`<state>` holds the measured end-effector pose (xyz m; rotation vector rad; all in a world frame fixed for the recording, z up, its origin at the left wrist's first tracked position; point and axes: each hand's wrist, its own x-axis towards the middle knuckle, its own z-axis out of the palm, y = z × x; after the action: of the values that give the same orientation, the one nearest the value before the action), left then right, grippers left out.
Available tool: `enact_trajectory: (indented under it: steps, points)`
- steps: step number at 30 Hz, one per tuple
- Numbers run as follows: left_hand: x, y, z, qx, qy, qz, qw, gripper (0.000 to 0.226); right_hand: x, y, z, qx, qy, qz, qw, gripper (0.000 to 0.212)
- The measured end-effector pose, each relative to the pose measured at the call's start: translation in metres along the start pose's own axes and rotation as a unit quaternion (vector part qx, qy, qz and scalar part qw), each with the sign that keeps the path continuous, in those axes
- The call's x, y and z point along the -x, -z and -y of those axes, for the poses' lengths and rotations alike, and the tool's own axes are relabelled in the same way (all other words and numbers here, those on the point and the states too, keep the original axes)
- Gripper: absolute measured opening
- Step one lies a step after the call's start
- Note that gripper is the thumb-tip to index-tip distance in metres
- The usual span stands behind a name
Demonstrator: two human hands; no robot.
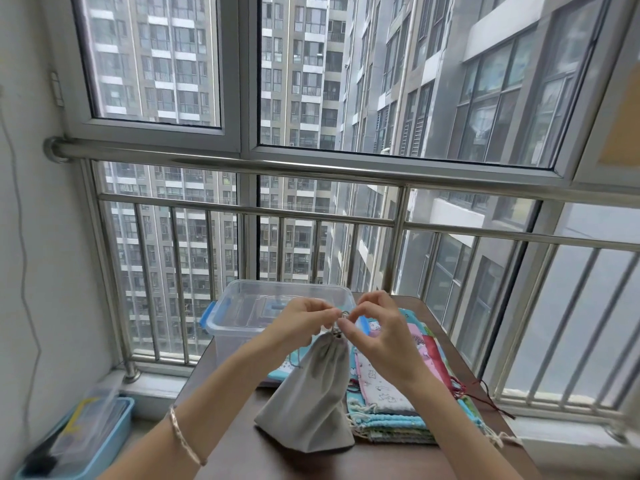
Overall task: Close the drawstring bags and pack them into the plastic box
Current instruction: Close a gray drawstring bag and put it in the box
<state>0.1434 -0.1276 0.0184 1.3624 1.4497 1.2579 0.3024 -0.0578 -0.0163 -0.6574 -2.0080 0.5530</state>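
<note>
A plain grey drawstring bag [313, 389] hangs upright over the dark table [242, 455], its mouth gathered tight at the top. My left hand [304, 320] and my right hand [377, 327] meet just above that mouth, each pinching the bag's cord between thumb and fingertips. Behind them stands a clear plastic box [239, 313] with blue latches, its lid off. A stack of patterned drawstring bags [391, 403] lies flat on the table to the right of the grey bag.
A steel railing [311, 216] and a window run behind the table. On the floor at the left sits a blue tray [86, 441] with a clear lid. Red cords [485, 396] trail from the stack toward the table's right edge.
</note>
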Motion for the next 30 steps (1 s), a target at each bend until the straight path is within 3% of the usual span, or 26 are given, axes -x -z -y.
enact_trajectory:
  steps: [10, 18, 21, 25, 30]
  points:
    - [-0.001, 0.006, 0.000, -0.050, -0.010, -0.004, 0.999, 0.023, -0.004, -0.006, -0.004, 0.160, 0.096, 0.023, 0.982, 0.018]
    - [0.002, 0.040, 0.003, -0.075, -0.058, -0.064, 0.993, 0.011, 0.011, 0.005, -0.038, 0.191, 0.088, 0.043, 0.977, 0.019]
    - [0.007, 0.039, 0.006, -0.179, -0.071, -0.033, 0.981, 0.013, 0.013, 0.007, -0.043, 0.137, 0.062, 0.069, 0.986, 0.019]
    - [0.009, 0.039, 0.003, -0.385, -0.119, -0.022, 0.915, 0.015, 0.010, 0.012, -0.038, 0.059, -0.015, 0.114, 0.992, 0.017]
    - [0.009, 0.031, -0.002, -0.362, -0.132, -0.025, 0.923, 0.013, -0.006, 0.013, -0.022, -0.128, -0.171, 0.170, 0.962, 0.050]
